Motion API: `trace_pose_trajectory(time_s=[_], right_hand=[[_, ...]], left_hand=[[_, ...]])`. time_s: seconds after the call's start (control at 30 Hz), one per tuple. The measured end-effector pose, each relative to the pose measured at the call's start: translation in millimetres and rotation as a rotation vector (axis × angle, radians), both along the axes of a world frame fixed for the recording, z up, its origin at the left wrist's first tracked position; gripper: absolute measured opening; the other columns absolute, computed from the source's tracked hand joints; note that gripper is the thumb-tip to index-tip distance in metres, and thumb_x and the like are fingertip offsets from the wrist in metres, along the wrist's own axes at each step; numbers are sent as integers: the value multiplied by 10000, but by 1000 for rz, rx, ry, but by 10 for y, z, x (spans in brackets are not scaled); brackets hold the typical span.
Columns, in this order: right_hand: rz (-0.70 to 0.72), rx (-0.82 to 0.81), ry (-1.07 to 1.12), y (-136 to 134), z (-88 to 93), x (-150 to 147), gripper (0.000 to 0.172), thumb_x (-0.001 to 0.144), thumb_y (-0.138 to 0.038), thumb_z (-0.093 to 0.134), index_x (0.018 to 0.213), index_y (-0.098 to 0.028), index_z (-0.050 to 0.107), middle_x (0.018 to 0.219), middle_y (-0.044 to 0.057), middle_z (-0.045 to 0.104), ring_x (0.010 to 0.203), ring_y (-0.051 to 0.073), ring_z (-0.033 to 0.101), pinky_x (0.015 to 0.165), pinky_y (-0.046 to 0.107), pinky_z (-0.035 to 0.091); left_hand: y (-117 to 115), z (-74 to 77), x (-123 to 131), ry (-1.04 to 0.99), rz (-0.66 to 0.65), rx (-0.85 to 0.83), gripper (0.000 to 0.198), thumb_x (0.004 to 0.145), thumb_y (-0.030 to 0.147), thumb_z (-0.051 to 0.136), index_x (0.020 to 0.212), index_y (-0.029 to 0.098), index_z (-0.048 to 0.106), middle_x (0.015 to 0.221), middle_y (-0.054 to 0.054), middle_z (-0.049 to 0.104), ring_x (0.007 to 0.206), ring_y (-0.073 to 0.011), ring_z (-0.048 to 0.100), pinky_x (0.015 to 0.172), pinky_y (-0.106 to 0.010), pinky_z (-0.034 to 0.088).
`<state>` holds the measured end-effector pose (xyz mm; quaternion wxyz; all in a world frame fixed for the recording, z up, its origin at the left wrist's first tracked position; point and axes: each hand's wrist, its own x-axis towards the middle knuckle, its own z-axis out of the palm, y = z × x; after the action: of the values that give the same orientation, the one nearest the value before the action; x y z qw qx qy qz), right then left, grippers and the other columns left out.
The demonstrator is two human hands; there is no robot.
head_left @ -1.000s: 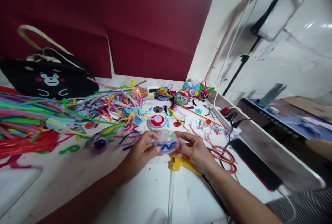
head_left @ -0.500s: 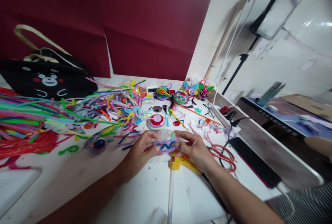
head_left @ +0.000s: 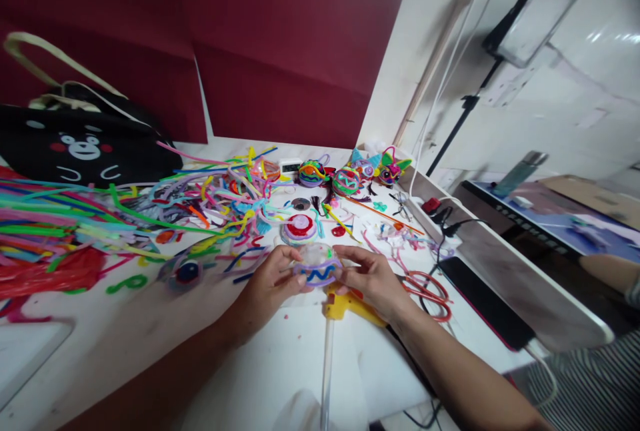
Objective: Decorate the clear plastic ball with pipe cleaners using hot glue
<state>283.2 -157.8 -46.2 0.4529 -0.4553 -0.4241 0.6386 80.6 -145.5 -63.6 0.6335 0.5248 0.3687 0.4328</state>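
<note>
Both my hands hold a clear half-dome (head_left: 317, 263) trimmed with a purple rim and a blue zigzag of pipe cleaner. My left hand (head_left: 273, 281) pinches its left edge, fingers closed. My right hand (head_left: 373, 276) grips its right edge, fingers curled. Just under the dome lies a yellow glue gun (head_left: 345, 306) with a clear glue stick (head_left: 326, 368) running toward me. A red-and-purple coiled disc (head_left: 299, 227) sits on the white table (head_left: 150, 331) just beyond the dome.
A big heap of coloured pipe cleaners (head_left: 100, 218) covers the left half. A black bear bag (head_left: 80, 144) stands behind it. Finished pipe-cleaner figures (head_left: 350, 174) line the back. Red scissors (head_left: 425, 291), a black phone (head_left: 487, 304) and cables lie at the right. Another person's arm (head_left: 610, 271) shows far right.
The view has shifted slightly, so everything sits a little left and higher. Both hands keep holding the dome in the same grip.
</note>
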Motion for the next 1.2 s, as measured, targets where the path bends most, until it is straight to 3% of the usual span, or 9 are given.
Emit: trace_pose_trajectory(time_s=[0.3,0.73,1.2], right_hand=[[-7,-19,15,9,-18,8,597,588,-277,832,1116,-139,591,664,-5,699,546,214,698,588,353,582],[3,-15,39,13,-35,9,587,600,-259,817,1123,-144,577,601,-10,686,567,243,707,595,385,581],[-3,-24,43,-2,-12,1,618,586,-263,828,1133,-148,565,598,-17,683,561,230,699,596,371,575]], left_hand=[[-9,2,9,-7,22,-6,288,764,270,720,938,215,497,1052,-26,636,950,-201,675,801,-348,585],[23,-79,-9,-14,12,21,260,788,267,708,948,224,509,1169,-42,624,993,-217,670,800,-360,596],[-5,-39,-14,0,9,-9,269,792,249,705,962,229,497,1194,-35,591,1037,-213,642,841,-375,587]])
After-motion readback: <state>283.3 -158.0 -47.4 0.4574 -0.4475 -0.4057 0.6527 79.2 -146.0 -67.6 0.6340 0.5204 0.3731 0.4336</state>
